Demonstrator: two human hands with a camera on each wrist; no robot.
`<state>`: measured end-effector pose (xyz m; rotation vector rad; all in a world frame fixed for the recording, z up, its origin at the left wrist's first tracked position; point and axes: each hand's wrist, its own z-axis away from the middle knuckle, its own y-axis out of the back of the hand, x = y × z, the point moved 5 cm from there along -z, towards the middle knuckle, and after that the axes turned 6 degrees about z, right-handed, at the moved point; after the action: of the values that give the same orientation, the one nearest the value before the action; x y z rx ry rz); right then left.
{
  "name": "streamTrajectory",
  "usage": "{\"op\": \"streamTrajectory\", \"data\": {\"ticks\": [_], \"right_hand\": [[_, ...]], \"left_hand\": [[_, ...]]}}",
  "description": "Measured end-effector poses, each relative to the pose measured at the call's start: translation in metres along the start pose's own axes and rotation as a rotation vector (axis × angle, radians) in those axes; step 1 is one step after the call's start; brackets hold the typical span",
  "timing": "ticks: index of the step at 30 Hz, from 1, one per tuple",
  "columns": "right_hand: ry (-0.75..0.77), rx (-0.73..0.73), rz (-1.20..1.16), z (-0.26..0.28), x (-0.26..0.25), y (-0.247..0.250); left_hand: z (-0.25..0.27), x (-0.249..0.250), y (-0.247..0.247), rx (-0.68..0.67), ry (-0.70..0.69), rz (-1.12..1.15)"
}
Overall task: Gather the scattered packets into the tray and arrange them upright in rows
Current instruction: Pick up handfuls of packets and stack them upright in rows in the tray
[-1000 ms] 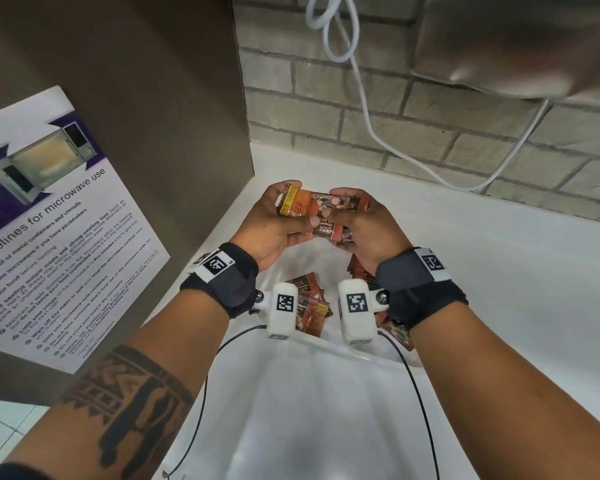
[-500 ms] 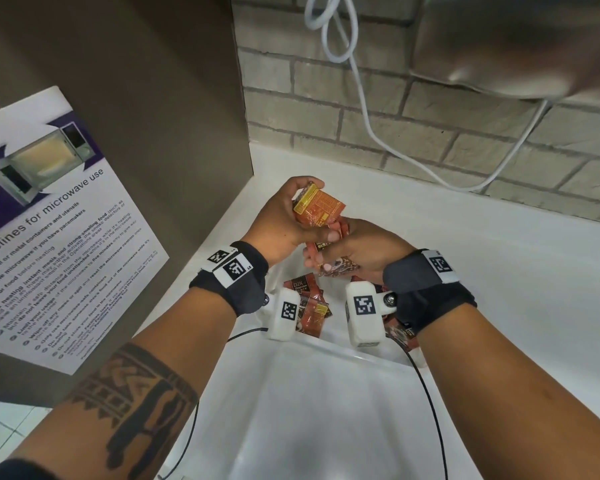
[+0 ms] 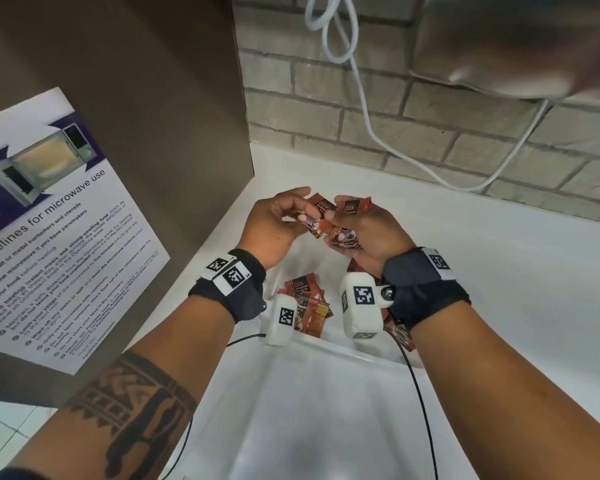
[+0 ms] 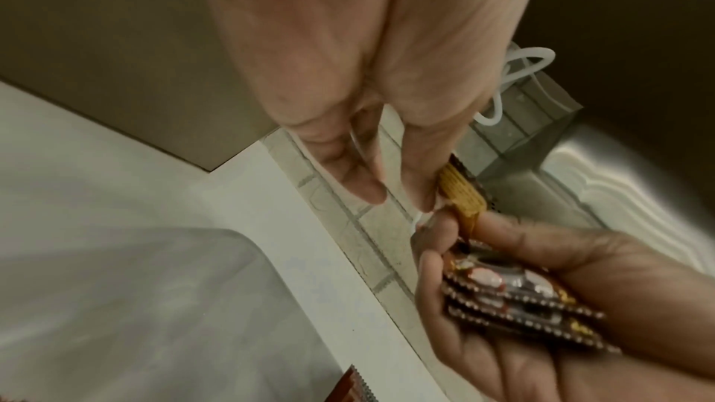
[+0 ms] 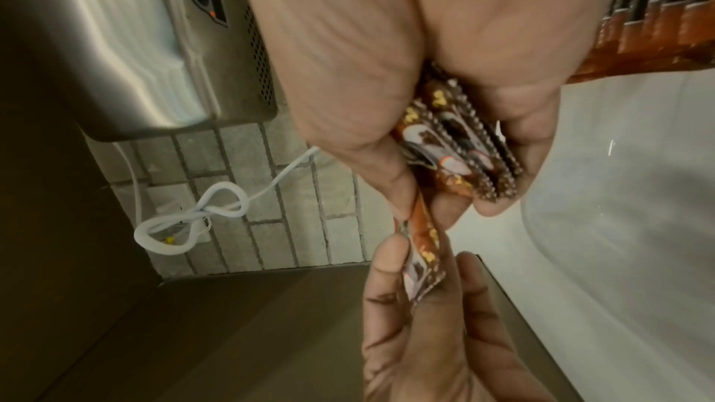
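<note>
Both hands hover together over the white counter's back left corner. My right hand [image 3: 340, 225] grips a small stack of brown-orange coffee packets [image 3: 355, 206], their serrated edges fanned in the right wrist view [image 5: 456, 158]. My left hand [image 3: 309, 216] pinches one more packet [image 3: 314, 225] at its end, next to that stack; this packet [image 5: 421, 249] hangs between the left thumb and fingers. Several loose packets [image 3: 305, 303] lie below the wrists by the far rim of the clear tray [image 3: 360, 355]. Whether they lie inside it I cannot tell.
A brown side panel with a microwave-use poster [image 3: 49, 220] stands close on the left. A brick wall runs behind, with a steel hand dryer [image 3: 516, 46] and its white cable [image 3: 360, 98] above the counter. White counter extends to the right [image 3: 499, 289].
Half a second ago the left hand held a packet up with its orange back showing. That packet now lies slanted beside the right hand's stack, and both hands have shifted slightly away.
</note>
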<state>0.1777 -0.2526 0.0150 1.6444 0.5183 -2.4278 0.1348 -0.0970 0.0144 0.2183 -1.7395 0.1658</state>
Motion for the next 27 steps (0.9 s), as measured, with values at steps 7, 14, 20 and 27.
{"op": "streamTrajectory", "data": {"ticks": [7,14,20,27], "right_hand": [[0.089,0.104,0.05,-0.002,-0.001,0.007],[0.092,-0.005,0.045,0.002,-0.003,0.0],[0.008,-0.09,0.008,0.002,0.004,-0.003],[-0.017,-0.178,0.093,0.008,0.005,-0.017]], "left_hand": [[0.003,-0.009,0.0,-0.093,0.201,0.318],[0.007,-0.005,-0.002,-0.057,0.252,0.322],[0.008,0.012,-0.007,-0.054,0.068,-0.304],[0.014,0.025,-0.038,-0.485,-0.196,-0.541]]}}
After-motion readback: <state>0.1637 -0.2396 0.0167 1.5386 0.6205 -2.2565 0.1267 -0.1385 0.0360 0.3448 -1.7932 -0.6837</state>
